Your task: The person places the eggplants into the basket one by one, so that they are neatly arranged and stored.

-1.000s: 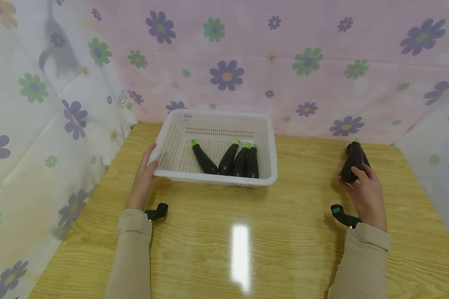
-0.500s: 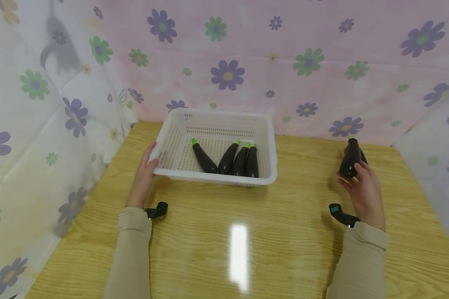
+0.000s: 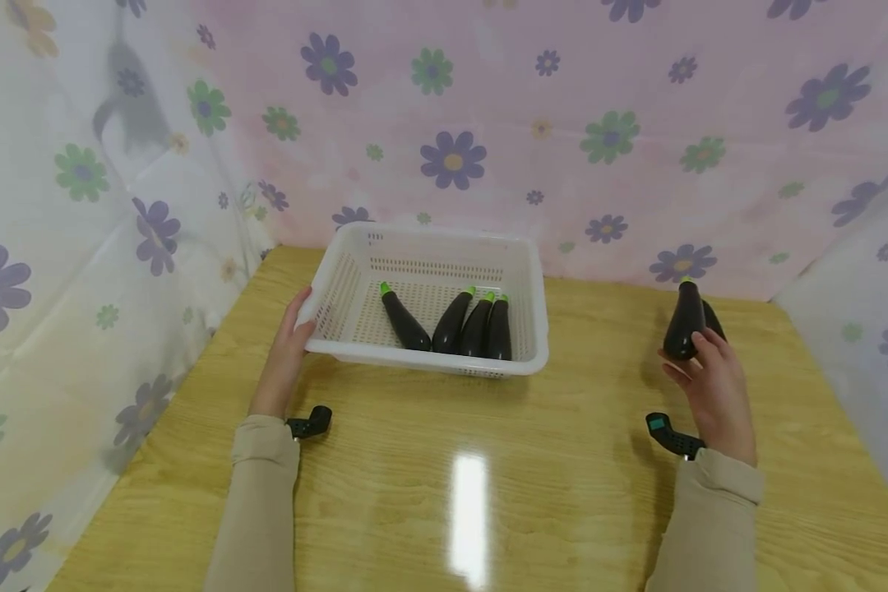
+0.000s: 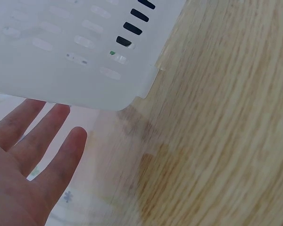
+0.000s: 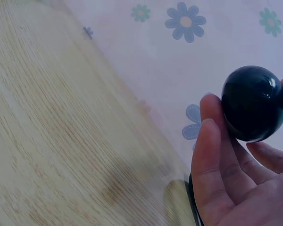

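A white slotted plastic basket (image 3: 422,355) stands on the wooden table with several dark eggplants (image 3: 407,322) inside, their stem ends bright green. At its front left corner my left hand (image 3: 284,358) holds the rim, thumb and fingers on either side; in the left wrist view, three fingers (image 4: 42,136) extend toward the wall. On the right, my right hand (image 3: 714,390) grips one eggplant (image 3: 684,321) near its thick end, green tip pointing away. Its rounded glossy end fills the fingers in the right wrist view. Another eggplant (image 3: 713,319) lies just behind, partly hidden.
The wooden table (image 3: 385,493) reaches back to a pink flowered cloth (image 3: 488,99). White flowered cloth hangs at both sides. A black wrist-worn device (image 3: 311,422) sits at the left wrist and another black device (image 3: 673,436) at the right.
My right hand has drawn the gripped eggplant slightly left, away from the one behind it. My left hand stays on the basket. The head view has shifted slightly.
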Action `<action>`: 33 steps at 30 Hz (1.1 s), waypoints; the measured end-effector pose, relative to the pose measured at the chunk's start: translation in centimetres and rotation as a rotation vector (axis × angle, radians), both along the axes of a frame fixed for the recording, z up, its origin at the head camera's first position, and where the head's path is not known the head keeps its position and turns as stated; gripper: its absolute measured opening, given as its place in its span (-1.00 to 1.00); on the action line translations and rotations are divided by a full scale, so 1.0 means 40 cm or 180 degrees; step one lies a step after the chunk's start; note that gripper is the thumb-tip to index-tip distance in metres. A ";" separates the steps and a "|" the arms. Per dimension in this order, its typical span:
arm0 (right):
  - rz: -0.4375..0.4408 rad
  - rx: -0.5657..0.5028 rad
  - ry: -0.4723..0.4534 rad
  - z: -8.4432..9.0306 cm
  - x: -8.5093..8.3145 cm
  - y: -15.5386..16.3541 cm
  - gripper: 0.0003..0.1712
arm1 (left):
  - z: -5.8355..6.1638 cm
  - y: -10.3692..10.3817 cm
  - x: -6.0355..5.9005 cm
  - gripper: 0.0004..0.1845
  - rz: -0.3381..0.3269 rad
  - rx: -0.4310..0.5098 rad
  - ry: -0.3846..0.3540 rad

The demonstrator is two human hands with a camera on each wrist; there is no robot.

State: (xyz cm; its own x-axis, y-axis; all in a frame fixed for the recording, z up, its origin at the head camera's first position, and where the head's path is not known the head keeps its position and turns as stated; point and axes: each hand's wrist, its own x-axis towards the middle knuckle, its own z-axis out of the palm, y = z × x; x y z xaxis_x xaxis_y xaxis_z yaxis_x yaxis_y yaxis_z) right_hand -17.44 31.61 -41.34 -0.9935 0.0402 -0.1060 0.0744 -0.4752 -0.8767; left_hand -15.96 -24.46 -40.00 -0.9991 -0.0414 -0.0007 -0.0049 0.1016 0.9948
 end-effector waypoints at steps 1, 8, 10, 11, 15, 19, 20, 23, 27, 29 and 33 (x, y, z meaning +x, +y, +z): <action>0.0003 0.0019 0.0000 -0.002 0.002 -0.001 -0.14 | -0.002 0.000 0.001 -0.46 0.0004 0.0004 -0.0005; -0.0057 0.0055 -0.0012 -0.007 0.002 -0.009 -0.16 | -0.022 -0.008 -0.006 -0.47 0.0007 -0.0007 0.0026; -0.0067 0.0045 -0.0019 -0.008 -0.001 -0.010 -0.15 | -0.031 -0.013 -0.011 -0.48 0.0008 -0.0021 0.0040; -0.0069 0.0039 -0.0024 -0.008 -0.002 -0.011 -0.15 | -0.035 -0.015 -0.013 -0.48 0.0012 -0.0034 0.0038; -0.0068 0.0023 -0.0051 -0.010 -0.003 -0.012 -0.15 | -0.035 -0.016 -0.012 -0.49 0.0009 -0.0054 0.0040; -0.0065 0.0022 -0.0045 -0.008 -0.003 -0.012 -0.18 | -0.017 -0.008 -0.004 -0.48 -0.0004 -0.0030 0.0061; -0.0066 0.0028 -0.0037 -0.007 -0.002 -0.013 -0.19 | -0.013 -0.006 -0.003 -0.48 -0.0013 -0.0026 0.0063; -0.0072 0.0059 -0.0036 -0.003 -0.003 -0.015 -0.20 | -0.005 -0.002 -0.001 -0.47 -0.0020 -0.0003 0.0046; -0.0066 0.0096 -0.0036 0.000 -0.004 -0.017 -0.21 | -0.005 -0.002 -0.002 -0.47 -0.0024 0.0007 0.0041; -0.0054 0.0081 -0.0024 -0.001 -0.005 -0.018 -0.20 | -0.007 -0.003 -0.003 -0.47 -0.0018 0.0004 0.0044; -0.0039 0.0011 0.0008 0.000 -0.005 -0.021 -0.20 | -0.010 -0.005 -0.006 -0.48 -0.0005 -0.0002 0.0041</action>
State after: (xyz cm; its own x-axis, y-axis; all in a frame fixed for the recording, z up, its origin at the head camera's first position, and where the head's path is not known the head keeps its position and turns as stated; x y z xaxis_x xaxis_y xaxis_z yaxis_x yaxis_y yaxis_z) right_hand -17.66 30.76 -41.34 -0.9932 0.0528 -0.1034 0.0663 -0.4731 -0.8785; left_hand -16.19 -24.67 -40.41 -0.9991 -0.0397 0.0123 0.0082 0.1023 0.9947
